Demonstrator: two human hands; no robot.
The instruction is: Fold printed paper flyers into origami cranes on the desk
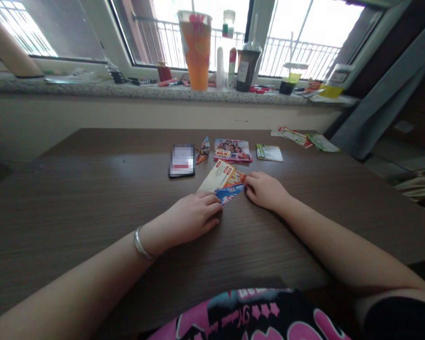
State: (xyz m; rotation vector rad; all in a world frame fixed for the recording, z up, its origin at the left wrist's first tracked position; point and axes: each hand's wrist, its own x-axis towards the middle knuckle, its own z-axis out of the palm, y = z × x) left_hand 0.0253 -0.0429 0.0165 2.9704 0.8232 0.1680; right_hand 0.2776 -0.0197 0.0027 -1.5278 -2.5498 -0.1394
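A printed paper sheet (219, 175), cream and orange with a blue folded-over edge, lies on the table between my hands. My left hand (194, 215), with a silver bangle at its wrist, has its fingers closed on the sheet's lower left corner and covers part of it. At the sheet's right corner my right hand (264, 190) pinches the paper, thumb below the curled fingers. Just beyond the sheet are a small folded colourful paper piece (203, 151) and a stack of printed leaflets (233, 149). A phone (182, 160) with a blurred screen lies to their left.
A smaller stack of cards (269, 152) lies right of the leaflets. Loose green and red packets (297, 137) are at the table's (92, 189) far right edge. On the windowsill (145, 92) stand a tall orange drink cup (197, 52), a dark cup (247, 68) and several bottles.
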